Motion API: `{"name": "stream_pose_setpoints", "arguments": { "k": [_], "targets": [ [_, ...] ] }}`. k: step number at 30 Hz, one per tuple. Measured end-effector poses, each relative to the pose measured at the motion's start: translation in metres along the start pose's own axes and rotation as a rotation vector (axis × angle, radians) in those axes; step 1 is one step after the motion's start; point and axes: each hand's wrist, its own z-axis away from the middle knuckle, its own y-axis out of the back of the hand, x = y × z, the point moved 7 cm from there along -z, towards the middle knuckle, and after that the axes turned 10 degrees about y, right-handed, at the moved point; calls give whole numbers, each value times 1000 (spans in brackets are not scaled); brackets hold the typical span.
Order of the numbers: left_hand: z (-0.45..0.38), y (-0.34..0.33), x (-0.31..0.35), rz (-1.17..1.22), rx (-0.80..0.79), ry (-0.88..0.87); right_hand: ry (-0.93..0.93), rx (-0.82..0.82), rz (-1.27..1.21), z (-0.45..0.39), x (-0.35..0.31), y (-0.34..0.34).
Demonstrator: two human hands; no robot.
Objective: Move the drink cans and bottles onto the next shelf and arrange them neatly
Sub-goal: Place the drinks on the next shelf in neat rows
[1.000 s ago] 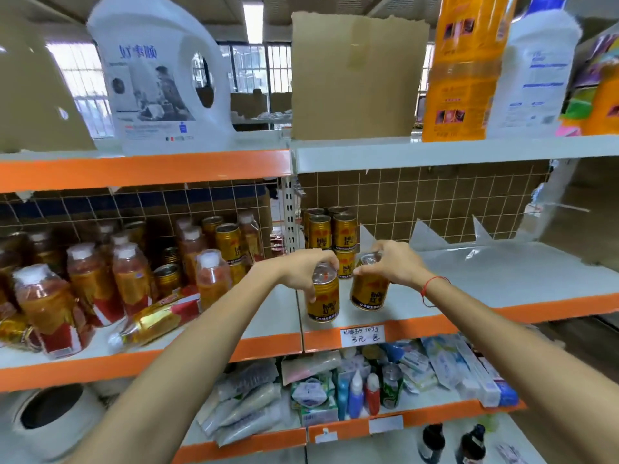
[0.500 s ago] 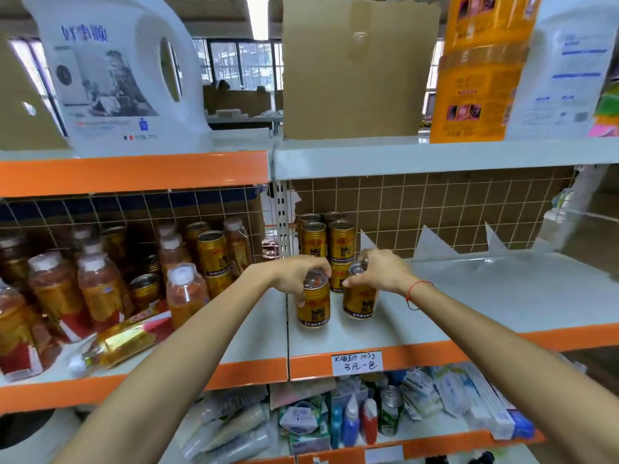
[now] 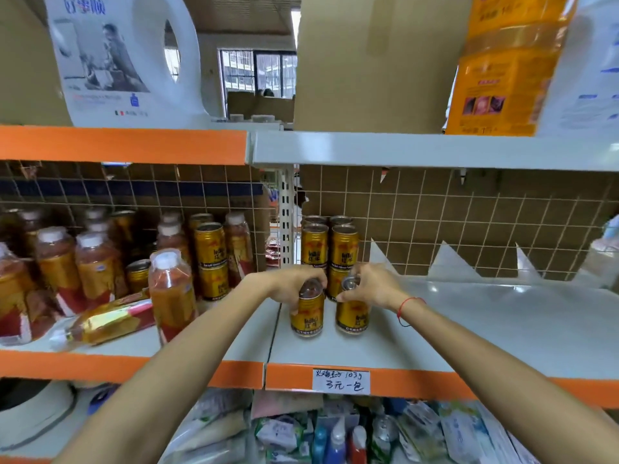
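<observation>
Store aisle, metal shelving with orange front edges, brown wire-grid backing.

Right-hand grey metal shelf (image 3: 469, 323): two gold drink cans upright near its left front, side by side, slightly apart. Left gold can (image 3: 307, 317): gripped from above by left hand (image 3: 294, 285), fingers curled round the top rim. Right gold can (image 3: 352, 316): gripped at the top by right hand (image 3: 371, 284), fingers curled over the rim, thumb on the near side; thin red string bracelet (image 3: 407, 308) on that wrist. Behind them, stacked block of gold cans (image 3: 330, 251) two high against the backing.

Left-hand shelf (image 3: 134, 344): clear plastic bottles of reddish drink with white caps (image 3: 172, 293), mostly upright; one bottle lying on its side (image 3: 107, 321) at the front; further gold cans stacked (image 3: 211, 259) among them.

White handwritten price label (image 3: 341, 381) on the orange edge below the held cans.
</observation>
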Motion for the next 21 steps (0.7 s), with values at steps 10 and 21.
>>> {"name": "stream_pose_setpoints", "arguments": {
  "k": [10, 21],
  "targets": [
    [-17, -14, -2, -1, 33, -11, 56, 52, 15, -4, 8, -15],
    [-26, -26, -18, 231, 3, 34, 64, 90, -51, -16, 19, -31]
  ]
}}
